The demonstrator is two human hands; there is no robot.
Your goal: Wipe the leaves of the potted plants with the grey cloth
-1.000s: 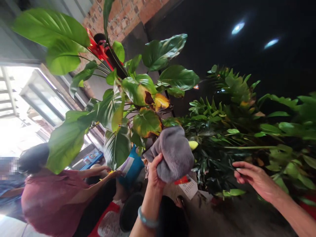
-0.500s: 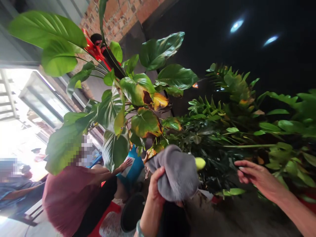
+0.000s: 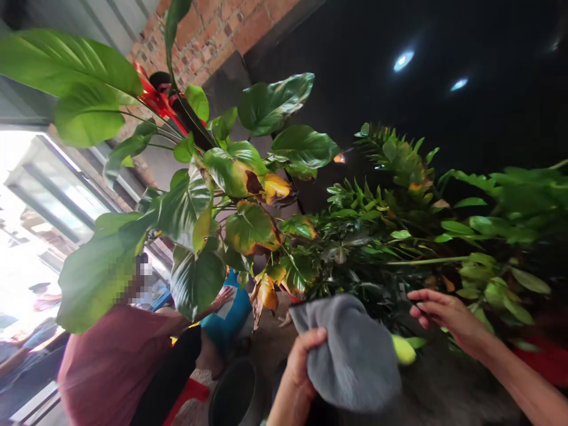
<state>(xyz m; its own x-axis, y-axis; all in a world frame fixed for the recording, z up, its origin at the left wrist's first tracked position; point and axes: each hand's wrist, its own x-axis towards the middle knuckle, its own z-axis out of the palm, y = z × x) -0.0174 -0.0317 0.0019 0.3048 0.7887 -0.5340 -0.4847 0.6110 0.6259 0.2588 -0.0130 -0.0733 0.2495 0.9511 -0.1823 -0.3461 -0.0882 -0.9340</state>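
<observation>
My left hand (image 3: pixel 306 364) grips a soft grey plush piece (image 3: pixel 350 355) by its left side, thumb laid over the fuzzy fabric. A rounded yellow-green part (image 3: pixel 403 349) sticks out from its right side. A dark edge runs along the upper left of the plush. Apart from it, to the right, my right hand (image 3: pixel 444 313) is raised with thumb and forefinger pinched together. Whatever lies between those fingertips is too small and dark to name.
Large-leaved plants (image 3: pixel 252 228), some leaves browned, rise ahead, with more foliage (image 3: pixel 497 236) at right. On the left a person in a dusky red top (image 3: pixel 110 355) sits with a hand on a blue item (image 3: pixel 226 319). A dark bucket (image 3: pixel 233 393) stands low between us.
The grey plush and my left hand have moved right and down, showing more of its broad side. My right hand stays pinched, slightly further left in view. The whole view has shifted a little.
</observation>
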